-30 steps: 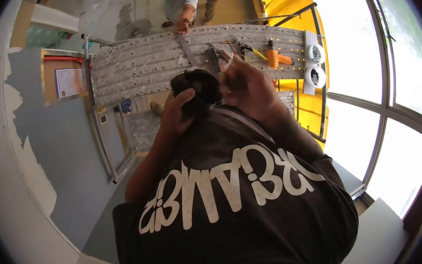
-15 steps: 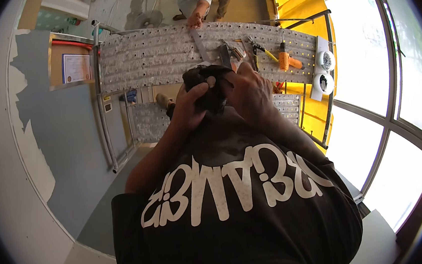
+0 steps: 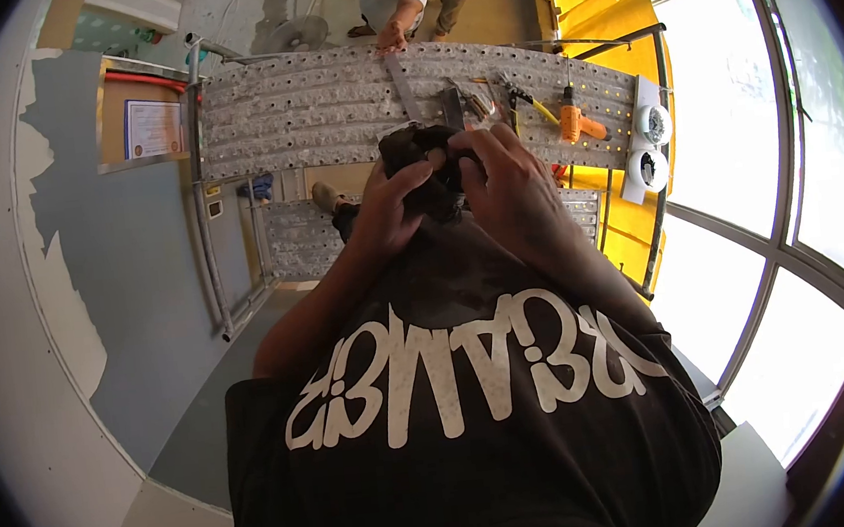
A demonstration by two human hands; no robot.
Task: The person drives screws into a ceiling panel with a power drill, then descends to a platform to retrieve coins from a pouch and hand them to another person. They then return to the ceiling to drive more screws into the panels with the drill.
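Note:
A dark, crumpled black bundle [image 3: 412, 147] with a pale round spot in its middle is held up in front of my chest, above the near edge of the metal plank. Around its left side my left hand [image 3: 389, 211] is closed, the thumb lying across the front towards the pale spot. My right hand [image 3: 518, 180] has its fingers bent over the right side, fingertips pressed against the black material. What exactly the bundle is, I cannot tell. Just beyond it, a long flat grey strip [image 3: 401, 90] lies across the plank, a co-worker's hand [image 3: 392, 37] at its far end.
On the perforated metal plank [image 3: 268, 106] lie an orange drill [image 3: 581, 125], a yellow-handled tool [image 3: 537, 108] and several other hand tools. Two white round fittings [image 3: 653, 125] sit at its right end. A scaffold pole [image 3: 208, 252] stands left; glass panes [image 3: 718, 87] are at right.
My right hand has shifted from a raised, bunched position beside the bundle to fingers curled over its right side. The bundle has turned and moved slightly right.

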